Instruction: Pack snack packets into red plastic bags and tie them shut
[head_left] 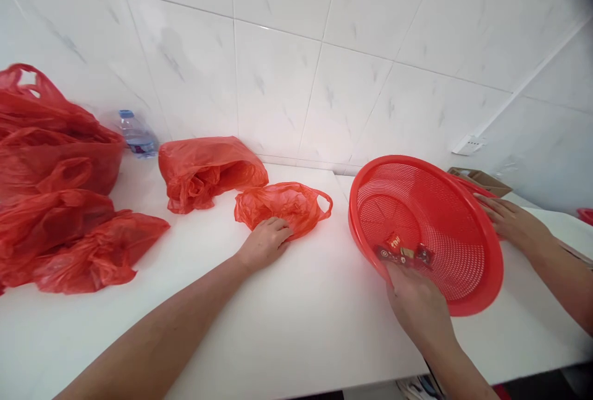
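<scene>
An opened red plastic bag (303,205) lies on the white table, its loop handle to the right. My left hand (265,242) is closed on the bag's near edge, fingers bent and partly hidden against it. To the right, a red perforated plastic basket (463,252) tilts toward me. My right hand (419,304) grips its near rim, with the fingertips inside and mostly hidden. Several small wrapped snack packets (393,254) rest low in the basket, close to those fingers. Another person's hand (516,224) is at the basket's right side.
A crumpled red bag (210,168) sits behind, against the tiled wall (278,79). A heap of red bags (55,159) fills the left, beside a clear water bottle (138,136) with a blue cap. A cardboard box (484,181) stands behind the basket. The table's front edge runs along the bottom.
</scene>
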`<state>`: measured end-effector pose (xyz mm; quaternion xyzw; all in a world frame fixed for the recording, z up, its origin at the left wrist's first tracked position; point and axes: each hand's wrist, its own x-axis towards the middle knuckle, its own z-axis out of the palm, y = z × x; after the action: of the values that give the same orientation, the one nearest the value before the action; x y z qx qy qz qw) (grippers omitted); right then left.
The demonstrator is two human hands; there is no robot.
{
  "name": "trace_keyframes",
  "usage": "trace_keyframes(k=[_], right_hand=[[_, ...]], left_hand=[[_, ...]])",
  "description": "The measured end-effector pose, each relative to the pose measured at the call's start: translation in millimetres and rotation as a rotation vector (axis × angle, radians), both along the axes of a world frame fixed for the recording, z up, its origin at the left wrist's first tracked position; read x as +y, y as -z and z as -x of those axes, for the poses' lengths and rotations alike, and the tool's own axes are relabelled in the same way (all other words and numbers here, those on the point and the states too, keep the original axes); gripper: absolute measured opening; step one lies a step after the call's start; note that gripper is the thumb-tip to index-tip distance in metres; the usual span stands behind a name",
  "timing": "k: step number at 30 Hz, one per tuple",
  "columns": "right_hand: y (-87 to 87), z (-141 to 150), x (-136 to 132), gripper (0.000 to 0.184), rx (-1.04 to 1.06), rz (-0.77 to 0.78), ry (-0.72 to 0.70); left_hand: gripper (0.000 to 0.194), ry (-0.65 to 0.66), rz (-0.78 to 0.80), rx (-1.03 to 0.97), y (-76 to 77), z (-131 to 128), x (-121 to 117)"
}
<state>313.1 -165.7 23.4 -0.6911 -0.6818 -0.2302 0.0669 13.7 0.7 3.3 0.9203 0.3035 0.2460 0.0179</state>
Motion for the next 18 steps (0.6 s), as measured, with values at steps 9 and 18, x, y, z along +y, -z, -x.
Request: trace_keyframes(k=[9, 18], right_hand=[[-5.3, 21, -35, 0.034, 0.072, 0.088, 0.127], [3.4, 31, -41, 0.035, 0.135, 0.125, 0.152]], left_hand=[[0.020, 0.011, -0.001, 0.012, 3.4, 0, 0], [0.020, 0.014, 0.000, -0.011, 4.2, 1, -1]])
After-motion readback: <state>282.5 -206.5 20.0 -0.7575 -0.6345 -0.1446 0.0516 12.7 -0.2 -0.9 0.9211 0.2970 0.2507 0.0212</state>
